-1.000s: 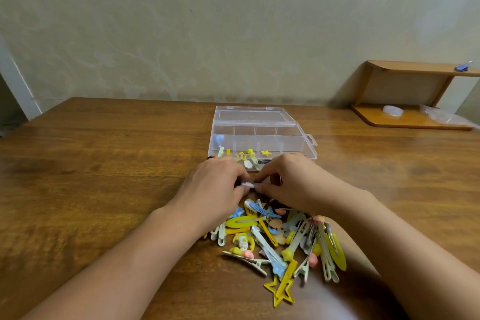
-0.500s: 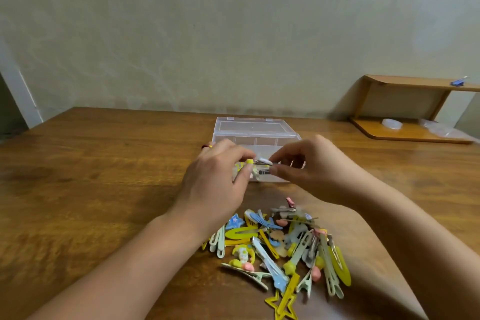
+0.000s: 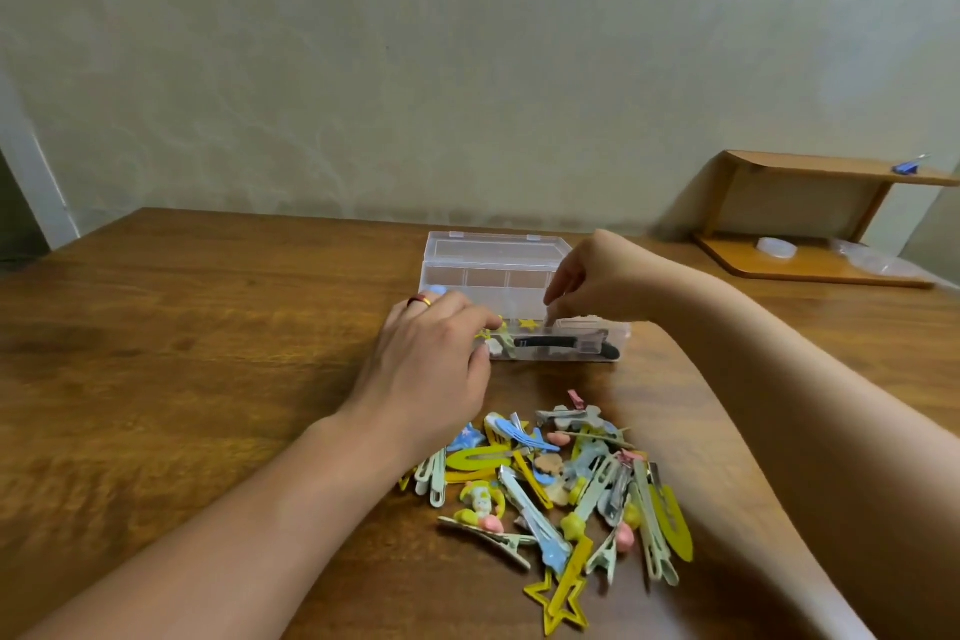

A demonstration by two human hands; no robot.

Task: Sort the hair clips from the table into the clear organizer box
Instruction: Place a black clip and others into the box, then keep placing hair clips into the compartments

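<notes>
Head view shows the wooden table (image 3: 208,353) carrying everything, and the clear organizer box (image 3: 493,270) stands open at its middle, lid tipped back toward the wall. All places below are given from this box.

Both forearms reach in from the near edge. Half a second ago the two hands met in front of the box and passed a small pale clip between their fingertips; now they are apart. The right hand (image 3: 602,283) has gone up over the box's near row, fingers pointing down and pinched together on a small pale clip (image 3: 549,319) that dips into a front compartment. The left hand (image 3: 431,364) has dropped to the box's near-left corner, fingers curled; whether it holds anything cannot be told, since its fingertips hide behind the knuckles. It wears a ring (image 3: 420,300).

Inside the front compartments lie a black clip (image 3: 550,343), long and dark, and yellow star clips (image 3: 528,325) to the left of the right hand's fingertips.

The pile of hair clips (image 3: 550,478) sits on the table just nearer the person than the box, and it is large: yellow, blue, pale green and pink pieces, with a yellow star outline clip (image 3: 558,603) at its nearest edge.

Judged from this, one more clip is about to be dropped in, while most of the sorting is not yet done.
</notes>
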